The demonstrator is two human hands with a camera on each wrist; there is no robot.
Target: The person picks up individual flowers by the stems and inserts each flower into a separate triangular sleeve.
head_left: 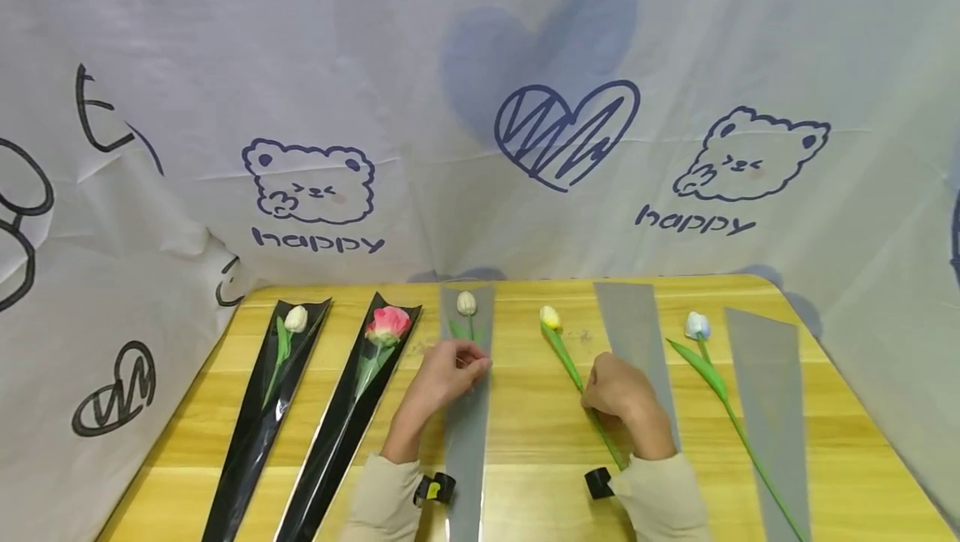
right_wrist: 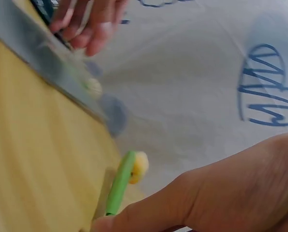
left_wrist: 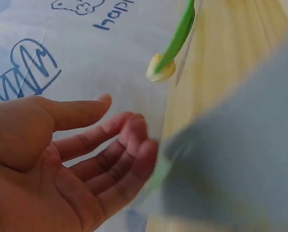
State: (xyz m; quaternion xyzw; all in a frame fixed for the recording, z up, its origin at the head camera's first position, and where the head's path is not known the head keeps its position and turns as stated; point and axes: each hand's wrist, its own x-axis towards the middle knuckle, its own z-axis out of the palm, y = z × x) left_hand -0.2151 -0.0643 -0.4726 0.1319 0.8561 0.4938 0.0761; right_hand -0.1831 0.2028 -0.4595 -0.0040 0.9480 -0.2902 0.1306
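Note:
My right hand (head_left: 621, 392) pinches the green stem of a yellow-and-white artificial tulip (head_left: 551, 318). In the right wrist view the tulip head (right_wrist: 140, 166) points away from the thumb, with a shadow on the wood beside its leaf. My left hand (head_left: 447, 373) is over a long grey flower sleeve (head_left: 467, 442), in which a white tulip (head_left: 467, 303) lies. Seen from the left wrist, the fingers (left_wrist: 110, 162) bend loosely, apart from the thumb, with nothing between them. The lower stem of the yellow tulip runs behind my right wrist.
On the left lie two black sleeves, one around a white tulip (head_left: 296, 319), one around a pink rose (head_left: 388, 325). To the right are a grey sleeve (head_left: 633, 321), a pale blue tulip (head_left: 697, 325) and another grey sleeve (head_left: 765, 392). A printed cloth (head_left: 450, 217) hangs behind the wooden table (head_left: 532, 459).

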